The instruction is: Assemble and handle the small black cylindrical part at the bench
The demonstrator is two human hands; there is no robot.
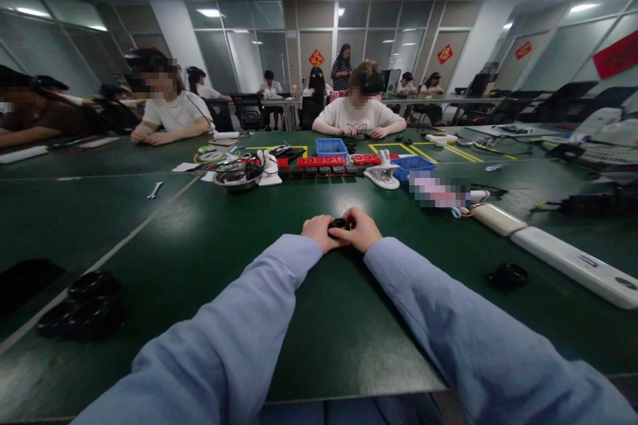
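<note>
Straight ahead of me, both hands meet over the green table around a small black ring-shaped part. My left hand is closed against its left side, the fingertips partly hidden. Thumb and fingers of my right hand wrap its right side. Similar black round parts lie in a cluster near the table's left front. One more black round part rests to the right of my right forearm.
Ahead stand a metal bowl with cables, red power strips, a blue bin and a white clip base. A long white device lies at right, a wrench at left. Several people sit at tables beyond.
</note>
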